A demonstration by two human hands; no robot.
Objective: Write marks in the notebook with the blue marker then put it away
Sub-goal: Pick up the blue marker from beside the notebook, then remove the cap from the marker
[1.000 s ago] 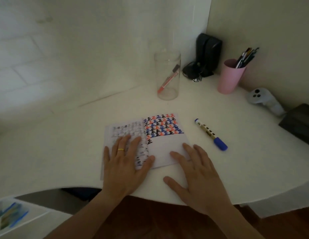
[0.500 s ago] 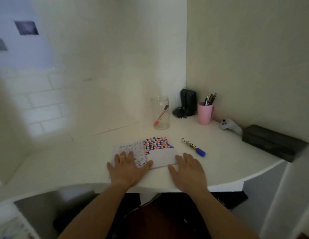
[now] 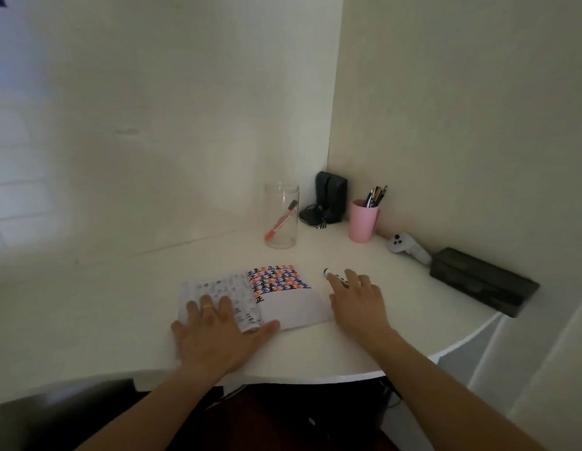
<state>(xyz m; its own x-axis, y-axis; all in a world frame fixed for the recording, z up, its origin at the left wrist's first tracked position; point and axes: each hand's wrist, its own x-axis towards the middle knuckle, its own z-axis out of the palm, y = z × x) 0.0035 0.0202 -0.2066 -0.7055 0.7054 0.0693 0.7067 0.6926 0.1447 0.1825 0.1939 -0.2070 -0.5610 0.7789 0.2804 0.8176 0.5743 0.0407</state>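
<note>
An open notebook (image 3: 291,309) lies on the white desk (image 3: 120,288); the top of its right page is filled with rows of blue, red and black marks. My left hand (image 3: 218,333), with a ring on it, presses flat on the left page. The blue marker (image 3: 331,275) lies on the desk just right of the notebook. Only its white end shows, because my right hand (image 3: 358,304) rests over it with fingers spread. The marker's blue cap is hidden under that hand.
A clear jar (image 3: 291,203) holding a red marker (image 3: 279,222) stands behind the notebook. In the corner are a black device (image 3: 330,196) and a pink cup (image 3: 363,221) of pens. A white controller (image 3: 408,249) and a black box (image 3: 481,279) lie at the right wall.
My right hand has moved from the notebook's lower right corner up and right onto the blue marker. The left hand stays on the left page. The camera view has shifted.
</note>
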